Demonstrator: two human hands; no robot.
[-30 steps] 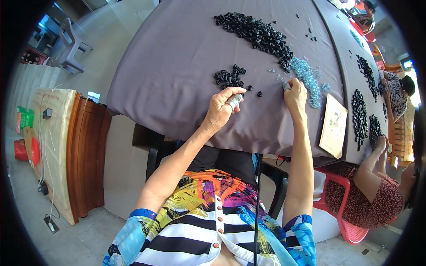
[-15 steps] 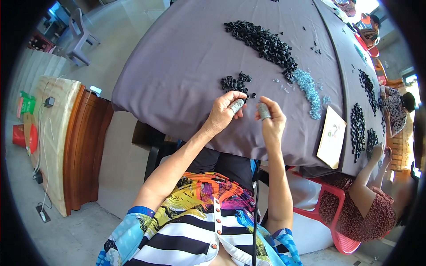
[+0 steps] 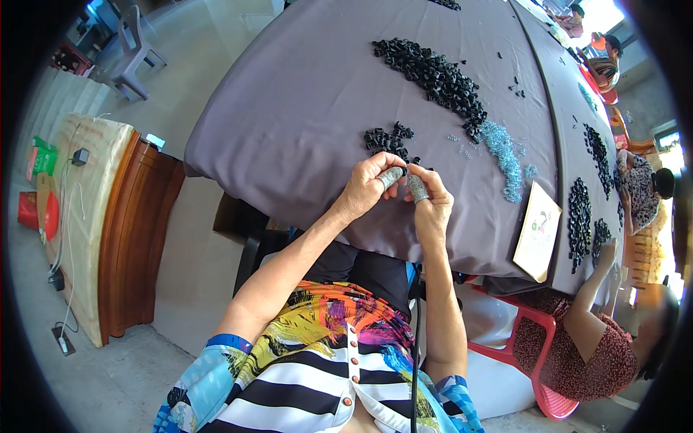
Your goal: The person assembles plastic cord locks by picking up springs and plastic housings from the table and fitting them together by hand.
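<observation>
Head view: cloth-covered bench (image 3: 303,115)
Left grip (image 3: 367,186): fingertips pinched together around a black piece (image 3: 404,171)
Right grip (image 3: 433,208): fingertips beside it; hold cannot be told
Black piece: between hands, long axis too small to tell
Card (image 3: 537,231): print unreadable

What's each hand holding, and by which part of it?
Left hand: small black piece, pinched at the fingertips; which part is gripped can't be told. Right hand: contents too small to tell.
</observation>
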